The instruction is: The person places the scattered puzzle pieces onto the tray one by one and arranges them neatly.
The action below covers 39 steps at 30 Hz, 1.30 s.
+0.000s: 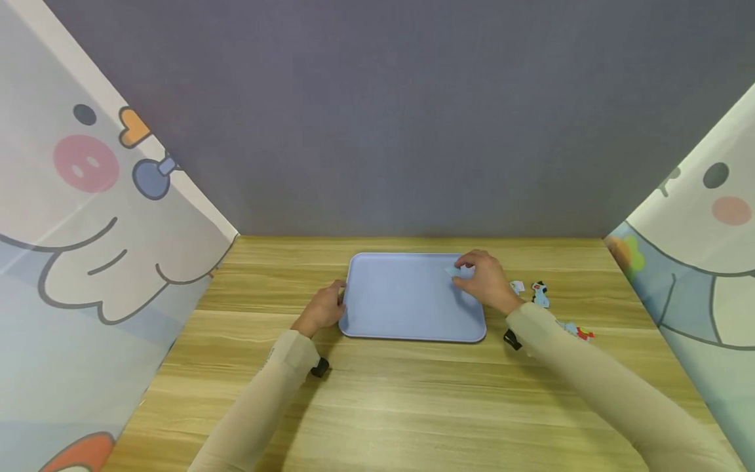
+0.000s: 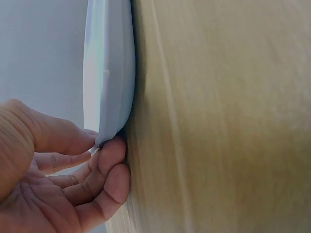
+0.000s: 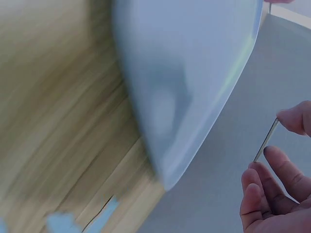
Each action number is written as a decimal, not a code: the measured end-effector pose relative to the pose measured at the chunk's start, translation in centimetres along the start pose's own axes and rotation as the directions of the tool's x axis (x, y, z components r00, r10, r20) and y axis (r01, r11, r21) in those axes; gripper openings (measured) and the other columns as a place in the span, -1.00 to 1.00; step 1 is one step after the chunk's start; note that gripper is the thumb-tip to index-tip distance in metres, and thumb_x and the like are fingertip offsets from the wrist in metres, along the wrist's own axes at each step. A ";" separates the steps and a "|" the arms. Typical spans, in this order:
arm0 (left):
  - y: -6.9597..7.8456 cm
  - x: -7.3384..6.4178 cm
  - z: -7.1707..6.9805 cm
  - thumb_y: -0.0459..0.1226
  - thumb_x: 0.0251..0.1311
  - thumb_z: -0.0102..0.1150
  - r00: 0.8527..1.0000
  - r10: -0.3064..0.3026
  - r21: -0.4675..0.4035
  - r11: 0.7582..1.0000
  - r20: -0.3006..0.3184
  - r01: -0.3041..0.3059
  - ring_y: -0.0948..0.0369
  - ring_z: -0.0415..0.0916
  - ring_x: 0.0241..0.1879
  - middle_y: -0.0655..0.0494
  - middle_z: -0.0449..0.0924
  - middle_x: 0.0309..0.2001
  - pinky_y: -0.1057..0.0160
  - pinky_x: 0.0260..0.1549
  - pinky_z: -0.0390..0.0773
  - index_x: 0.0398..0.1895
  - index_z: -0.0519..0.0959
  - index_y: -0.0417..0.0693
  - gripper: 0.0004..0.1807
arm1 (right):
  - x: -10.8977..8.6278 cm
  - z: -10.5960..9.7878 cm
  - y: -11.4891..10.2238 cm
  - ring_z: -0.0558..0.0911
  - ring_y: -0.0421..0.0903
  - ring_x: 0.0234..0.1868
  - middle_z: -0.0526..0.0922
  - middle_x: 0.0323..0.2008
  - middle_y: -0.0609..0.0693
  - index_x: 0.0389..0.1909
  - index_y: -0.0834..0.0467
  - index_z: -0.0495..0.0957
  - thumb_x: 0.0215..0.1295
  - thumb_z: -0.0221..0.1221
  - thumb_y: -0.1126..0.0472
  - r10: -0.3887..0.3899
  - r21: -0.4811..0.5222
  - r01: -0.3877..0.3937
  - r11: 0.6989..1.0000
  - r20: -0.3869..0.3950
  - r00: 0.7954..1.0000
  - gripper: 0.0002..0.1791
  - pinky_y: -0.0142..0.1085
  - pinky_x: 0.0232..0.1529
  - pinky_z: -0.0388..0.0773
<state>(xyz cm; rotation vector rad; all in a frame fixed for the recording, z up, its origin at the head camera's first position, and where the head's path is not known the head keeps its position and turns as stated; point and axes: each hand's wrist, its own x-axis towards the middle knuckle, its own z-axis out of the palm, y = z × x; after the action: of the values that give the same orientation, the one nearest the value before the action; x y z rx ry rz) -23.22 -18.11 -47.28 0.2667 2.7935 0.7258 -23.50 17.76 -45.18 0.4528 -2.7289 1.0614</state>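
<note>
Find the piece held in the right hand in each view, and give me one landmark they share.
Head: the piece is right of centre, pinched by the right hand, seen against the upper right of the tray.
Left wrist: not in this picture.
Right wrist: the piece is toward the right edge, seen edge-on.
Shared landmark: the tray, at upper left in left wrist and top centre in right wrist.
</note>
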 end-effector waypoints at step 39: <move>-0.4 0.0 0.0 -0.46 0.21 0.08 1.000 0.027 -0.045 0.999 0.009 -0.027 0.17 0.49 -0.45 -0.08 0.57 -0.31 0.26 -0.48 0.51 0.25 0.29 -0.28 -0.49 | 7.8 12.8 -8.4 0.51 0.04 -0.06 0.61 -0.23 0.04 -0.33 0.23 0.68 -0.03 0.40 0.24 -0.034 -0.051 0.047 0.998 0.238 0.971 -0.78 -0.17 0.03 0.42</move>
<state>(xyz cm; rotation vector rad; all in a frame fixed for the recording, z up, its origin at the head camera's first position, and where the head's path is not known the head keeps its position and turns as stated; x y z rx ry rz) -23.26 -18.45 -47.54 0.2995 2.7657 0.7902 -28.65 1.46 -47.10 0.6636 -2.9323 0.9747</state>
